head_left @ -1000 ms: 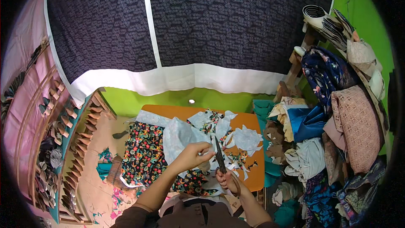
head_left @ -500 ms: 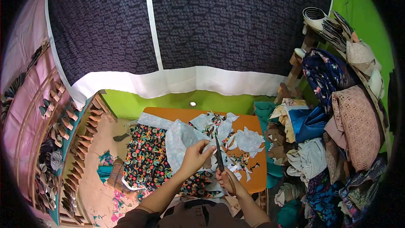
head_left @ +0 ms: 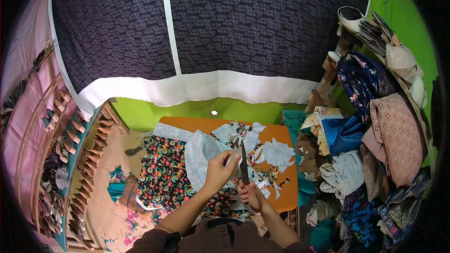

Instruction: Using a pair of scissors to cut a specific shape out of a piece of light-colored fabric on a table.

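In the head view, taking the dark scissors as the centre of a clock, the right hand is at 6 o'clock, clamped around the handles; the blades point toward 12, probably so they stand clear of its fingers. At 9 o'clock the left hand has thumb and fingers together on a small pale scrap right beside the blades, seemingly to steady it there. Pale cloth lies at 10 o'clock on the orange worktop, over black floral cloth at 9, perhaps spread flat for easy reach. Jagged white pieces sit between 2 and 3, and floral snippets at 4, apparently left loose on the side away from the larger cloth
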Action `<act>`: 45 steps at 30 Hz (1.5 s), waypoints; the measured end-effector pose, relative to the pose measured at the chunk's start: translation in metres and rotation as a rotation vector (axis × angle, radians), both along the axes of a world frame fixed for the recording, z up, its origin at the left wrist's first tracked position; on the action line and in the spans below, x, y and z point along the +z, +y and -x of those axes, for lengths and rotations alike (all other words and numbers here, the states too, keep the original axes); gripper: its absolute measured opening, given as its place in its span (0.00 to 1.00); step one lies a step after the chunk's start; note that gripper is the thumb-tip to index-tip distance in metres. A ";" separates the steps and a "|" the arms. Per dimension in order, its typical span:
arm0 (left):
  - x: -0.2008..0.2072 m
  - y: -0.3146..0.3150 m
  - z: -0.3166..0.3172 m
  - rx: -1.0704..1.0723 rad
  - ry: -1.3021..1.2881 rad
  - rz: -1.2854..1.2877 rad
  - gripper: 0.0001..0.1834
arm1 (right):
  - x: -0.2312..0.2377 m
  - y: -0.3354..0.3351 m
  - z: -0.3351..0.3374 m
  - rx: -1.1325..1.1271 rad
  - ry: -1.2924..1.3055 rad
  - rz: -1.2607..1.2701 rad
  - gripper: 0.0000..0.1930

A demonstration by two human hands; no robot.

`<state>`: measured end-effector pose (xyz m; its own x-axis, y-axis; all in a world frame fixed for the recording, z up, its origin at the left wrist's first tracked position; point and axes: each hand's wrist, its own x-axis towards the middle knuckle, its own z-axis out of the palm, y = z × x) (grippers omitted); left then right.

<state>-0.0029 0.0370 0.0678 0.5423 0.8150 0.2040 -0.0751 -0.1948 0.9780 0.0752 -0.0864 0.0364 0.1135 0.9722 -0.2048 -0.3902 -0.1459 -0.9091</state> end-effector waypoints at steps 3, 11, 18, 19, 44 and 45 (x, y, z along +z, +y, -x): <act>0.008 0.000 -0.001 0.022 0.015 -0.002 0.11 | -0.003 0.004 -0.002 0.031 0.063 0.002 0.30; 0.013 0.006 -0.001 -0.015 0.095 0.031 0.10 | 0.000 0.006 -0.017 0.021 -0.123 -0.038 0.34; 0.010 0.010 -0.006 -0.031 0.107 0.086 0.11 | 0.012 0.004 -0.021 0.045 -0.110 -0.033 0.30; 0.009 0.012 -0.007 -0.045 0.113 0.081 0.12 | 0.011 0.003 -0.023 0.043 -0.110 -0.034 0.30; 0.021 -0.002 -0.011 -0.155 0.287 -0.050 0.14 | 0.001 -0.012 -0.031 0.026 0.092 0.071 0.28; 0.020 -0.001 -0.010 -0.167 0.279 -0.065 0.14 | -0.002 -0.013 -0.034 0.045 0.082 0.024 0.25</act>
